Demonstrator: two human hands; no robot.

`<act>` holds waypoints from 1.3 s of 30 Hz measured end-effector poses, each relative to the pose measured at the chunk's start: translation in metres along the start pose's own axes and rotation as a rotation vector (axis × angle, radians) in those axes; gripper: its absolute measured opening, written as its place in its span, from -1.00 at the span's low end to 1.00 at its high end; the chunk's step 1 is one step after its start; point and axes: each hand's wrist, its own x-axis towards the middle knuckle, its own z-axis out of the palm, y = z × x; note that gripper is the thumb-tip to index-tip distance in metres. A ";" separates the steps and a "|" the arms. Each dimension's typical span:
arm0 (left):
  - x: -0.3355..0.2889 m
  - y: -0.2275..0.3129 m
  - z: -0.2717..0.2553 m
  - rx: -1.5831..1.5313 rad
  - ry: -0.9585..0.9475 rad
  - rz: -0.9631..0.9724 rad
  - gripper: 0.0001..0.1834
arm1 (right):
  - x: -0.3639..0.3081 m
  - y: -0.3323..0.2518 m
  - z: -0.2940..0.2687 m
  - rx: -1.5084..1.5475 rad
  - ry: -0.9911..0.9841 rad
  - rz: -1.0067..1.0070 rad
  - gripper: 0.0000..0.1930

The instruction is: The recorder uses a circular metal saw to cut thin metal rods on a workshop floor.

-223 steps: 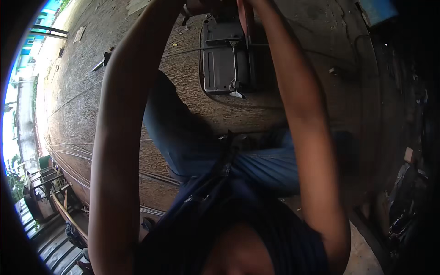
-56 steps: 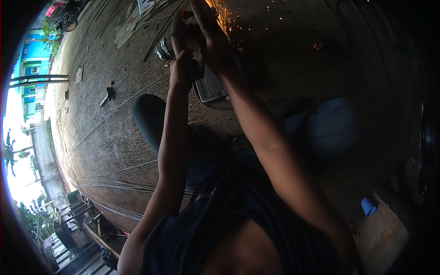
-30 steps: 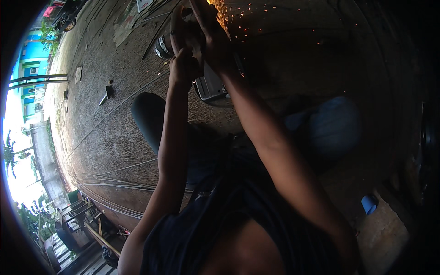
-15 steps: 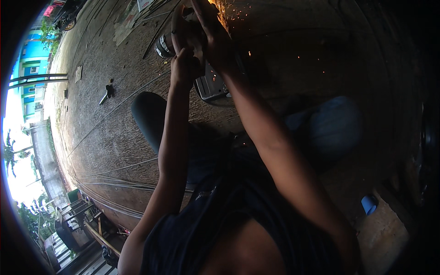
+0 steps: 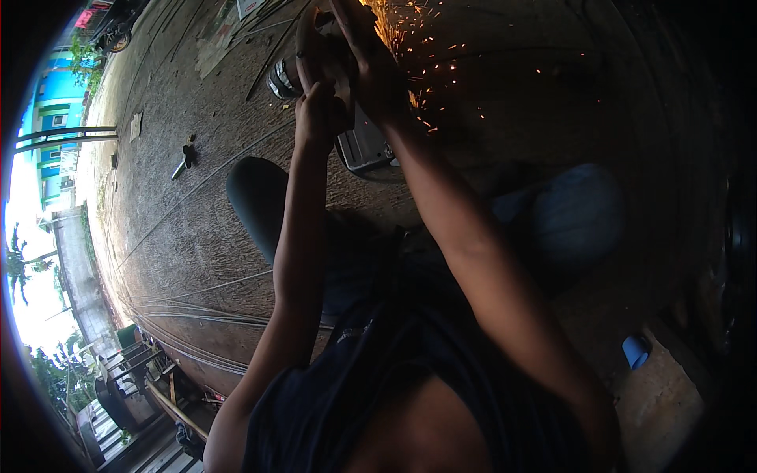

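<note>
A cut-off saw with a curved, rusty-brown guard (image 5: 307, 43) is in front of me at the top of the view, and orange sparks (image 5: 385, 27) spray from behind it. My left hand (image 5: 318, 114) is closed around the near end of its curved part, thumb on top. Beside it, my right hand (image 5: 382, 91) is in shadow, closed at the near end of a narrow brown metal bar (image 5: 347, 30). Below both hands shows the saw's dark flat base (image 5: 363, 150). The cutting point is hidden.
A small metal tool (image 5: 183, 162) lies on the rough floor to the left. Long thin rods (image 5: 193, 315) run across the floor at left. My bent knees (image 5: 256, 193) flank the saw. A blue cup-like object (image 5: 635, 351) is at lower right.
The spray of sparks has grown thicker and spreads farther to the right and down past my right hand. Both hands stay almost in place.
</note>
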 end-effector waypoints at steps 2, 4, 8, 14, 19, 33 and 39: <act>0.001 0.000 -0.001 0.046 -0.023 0.038 -0.84 | -0.001 0.000 0.000 0.004 0.001 -0.001 -0.42; 0.002 -0.001 -0.002 0.005 -0.020 -0.001 -0.84 | -0.002 0.000 0.000 0.005 0.004 0.004 -0.43; -0.003 -0.001 0.001 -0.008 -0.019 -0.006 -0.83 | -0.005 -0.001 -0.001 0.004 0.001 0.008 -0.44; -0.003 0.000 0.000 -0.037 -0.047 -0.031 -0.84 | -0.006 0.000 -0.002 0.008 0.006 0.004 -0.46; -0.003 -0.002 -0.003 -0.052 -0.034 0.004 -0.85 | -0.005 0.003 0.002 0.003 0.005 -0.036 -0.46; -0.003 -0.003 0.001 0.189 -0.006 0.119 -0.81 | -0.010 0.011 0.005 -0.052 -0.023 -0.017 -0.45; -0.005 0.000 -0.002 0.053 -0.039 0.015 -0.82 | -0.007 0.007 0.003 0.019 0.012 -0.070 -0.46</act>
